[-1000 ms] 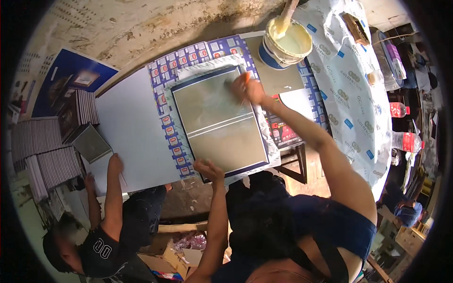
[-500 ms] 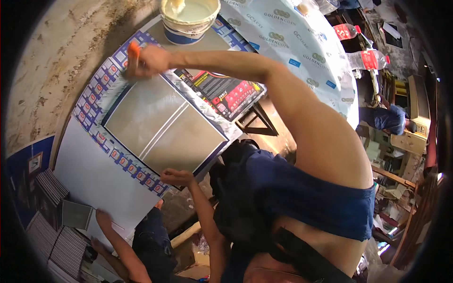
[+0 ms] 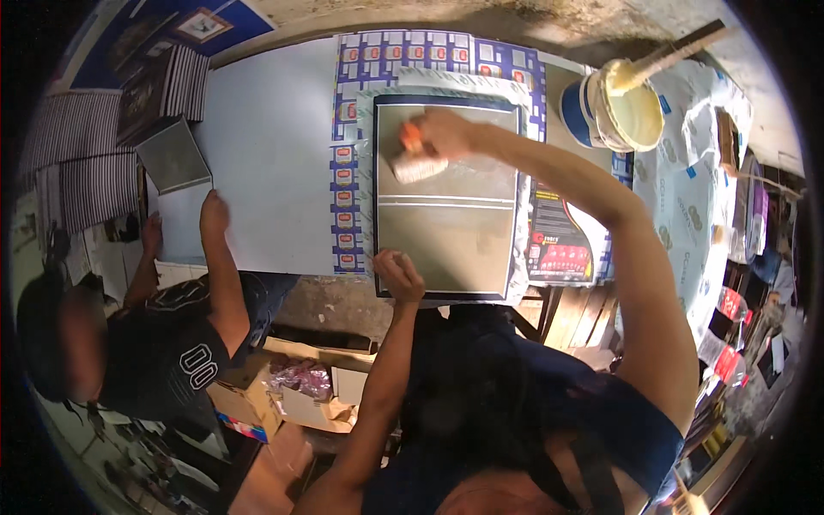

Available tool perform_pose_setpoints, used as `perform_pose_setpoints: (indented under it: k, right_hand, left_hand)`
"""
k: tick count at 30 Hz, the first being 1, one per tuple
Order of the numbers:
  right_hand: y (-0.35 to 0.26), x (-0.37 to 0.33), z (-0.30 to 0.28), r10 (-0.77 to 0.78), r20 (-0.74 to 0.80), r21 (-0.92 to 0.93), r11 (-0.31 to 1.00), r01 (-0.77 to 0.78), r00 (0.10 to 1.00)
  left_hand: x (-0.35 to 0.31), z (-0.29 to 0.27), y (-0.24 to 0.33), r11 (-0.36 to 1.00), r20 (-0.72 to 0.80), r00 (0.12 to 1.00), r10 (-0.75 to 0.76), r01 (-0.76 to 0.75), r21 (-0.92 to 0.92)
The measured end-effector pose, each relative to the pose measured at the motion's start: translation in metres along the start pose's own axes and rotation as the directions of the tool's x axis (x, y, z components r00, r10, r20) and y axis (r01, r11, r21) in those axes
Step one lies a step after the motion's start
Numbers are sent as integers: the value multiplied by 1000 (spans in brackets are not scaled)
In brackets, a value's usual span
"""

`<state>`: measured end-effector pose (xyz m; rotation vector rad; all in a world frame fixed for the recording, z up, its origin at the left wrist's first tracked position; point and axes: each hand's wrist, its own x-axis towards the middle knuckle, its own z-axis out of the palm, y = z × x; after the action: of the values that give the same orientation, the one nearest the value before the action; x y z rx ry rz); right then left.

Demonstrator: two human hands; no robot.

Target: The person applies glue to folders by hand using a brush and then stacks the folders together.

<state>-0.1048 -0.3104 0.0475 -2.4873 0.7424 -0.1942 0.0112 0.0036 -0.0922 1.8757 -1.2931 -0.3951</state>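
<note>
A wide flat brush (image 3: 419, 165) with an orange handle is in my right hand (image 3: 445, 136), its pale bristles against the far left part of a brownish-grey board (image 3: 463, 176). A second such board (image 3: 446, 249) lies nearer me, with narrow white strips between the two. Both sit on a sheet with a dark blue border (image 3: 518, 206). At the sheet's near left corner is my left hand (image 3: 400, 273), its fingers curled closed; whether they pinch the edge is hidden. Beyond my right arm stands a bucket (image 3: 598, 116) of cream-coloured paste, with a stick in it.
Printed blue-and-white sheets (image 3: 345, 196) lie under the work. A white board (image 3: 270, 163) covers the left of the table. There, a co-worker's hand (image 3: 215, 213) touches a small grey panel (image 3: 176, 156) beside striped stacks (image 3: 70, 129). Bottles (image 3: 725, 359) lie at the right.
My view has turned, so the table now runs across it. My right hand has brought the brush from the far right corner back over the far board. My left hand stays at the near corner.
</note>
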Motion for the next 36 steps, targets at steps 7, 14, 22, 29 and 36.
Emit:
perform_pose_setpoints:
  k: [7, 14, 22, 29, 36]
  right_hand:
    - [49, 75, 34, -125, 65, 179, 978, 112, 990]
    - [-29, 16, 37, -216, 122, -231, 943, 239, 969]
    - [-62, -195, 93, -208, 202, -146, 960, 239, 957]
    - [-96, -265, 43, -12, 246, 30, 1000, 5, 969]
    - [-68, -316, -45, 615, -758, 564, 786, -255, 218]
  left_hand:
    - [-2, 2, -6, 997, -61, 996, 68, -69, -16]
    - [-3, 0, -8, 985, -134, 991, 29, -51, -164]
    - [0, 4, -8, 998, -95, 995, -12, 6, -67]
    - [3, 3, -4, 998, -112, 992, 58, -58, 4]
    - [-3, 4, -3, 996, -38, 999, -39, 42, 75]
